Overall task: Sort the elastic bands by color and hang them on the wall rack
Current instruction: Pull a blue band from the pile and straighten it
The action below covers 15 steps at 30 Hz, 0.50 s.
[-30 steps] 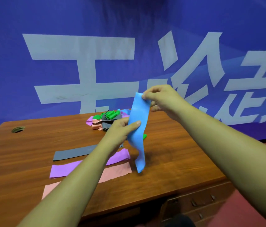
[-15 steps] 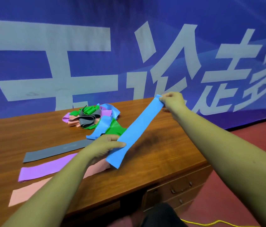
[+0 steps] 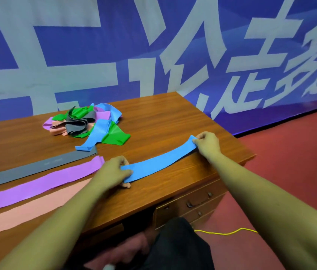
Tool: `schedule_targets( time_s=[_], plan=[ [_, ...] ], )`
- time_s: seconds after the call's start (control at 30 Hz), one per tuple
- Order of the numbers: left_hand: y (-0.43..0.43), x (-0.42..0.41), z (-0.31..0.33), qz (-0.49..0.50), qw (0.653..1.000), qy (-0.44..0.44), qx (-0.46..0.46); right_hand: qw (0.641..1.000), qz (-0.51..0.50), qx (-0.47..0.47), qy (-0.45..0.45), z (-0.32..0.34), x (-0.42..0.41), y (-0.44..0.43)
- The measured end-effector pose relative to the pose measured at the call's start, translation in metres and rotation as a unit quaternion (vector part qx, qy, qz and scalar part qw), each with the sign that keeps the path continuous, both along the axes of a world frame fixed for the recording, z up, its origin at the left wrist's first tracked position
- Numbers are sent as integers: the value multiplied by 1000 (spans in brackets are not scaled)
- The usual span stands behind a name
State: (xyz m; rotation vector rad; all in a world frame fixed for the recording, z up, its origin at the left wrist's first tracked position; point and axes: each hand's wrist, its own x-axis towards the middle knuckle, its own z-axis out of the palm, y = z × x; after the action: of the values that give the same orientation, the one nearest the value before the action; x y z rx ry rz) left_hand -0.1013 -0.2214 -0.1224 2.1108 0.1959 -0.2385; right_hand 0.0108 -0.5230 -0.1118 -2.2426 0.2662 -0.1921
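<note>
On the left, three bands lie flat in a row on the table [image 3: 173, 117]: a gray band [image 3: 40, 168], a purple band [image 3: 42, 184] and a pink band [image 3: 27, 209]. Behind them is a messy pile [image 3: 83, 123]. Next, my left hand [image 3: 112, 172] pinches one end of the blue band [image 3: 159, 162]. The blue band is smooth and bright. It runs long, up and to the right, low over the wood. My right hand [image 3: 207, 142] pinches the far end. My hands are wide apart, one at each end. I think laying it flat comes next.
</note>
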Motion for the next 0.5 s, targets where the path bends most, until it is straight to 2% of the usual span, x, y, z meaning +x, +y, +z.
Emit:
schedule_targets(
  time_s=[0.07, 0.17, 0.27, 0.3, 0.37, 0.43, 0.5],
  plan=[
    [-5, -1, -4, -9, 993, -55, 108, 999, 10, -43, -4, -9, -1, -6],
    [-10, -5, -6, -21, 961, -103, 257, 995, 22, -101, -3, -25, -3, -9],
    [-10, -10, -13, -21, 914, -143, 380, 962, 16, -267, -46, -36, -13, -6],
    [-9, -11, -15, -25, 901, -186, 392, 948, 38, -303, -92, -35, -17, -3],
    [-6, -9, -19, -83, 886, -249, 383, 926, 167, -303, -153, -31, -24, 10],
    [-2, -6, -21, -157, 889, -233, 362, 910, 319, -235, -123, -26, -33, 26],
    [1, -3, -21, -184, 895, -203, 351, 889, 394, -222, -68, -23, -43, 38]
  ],
)
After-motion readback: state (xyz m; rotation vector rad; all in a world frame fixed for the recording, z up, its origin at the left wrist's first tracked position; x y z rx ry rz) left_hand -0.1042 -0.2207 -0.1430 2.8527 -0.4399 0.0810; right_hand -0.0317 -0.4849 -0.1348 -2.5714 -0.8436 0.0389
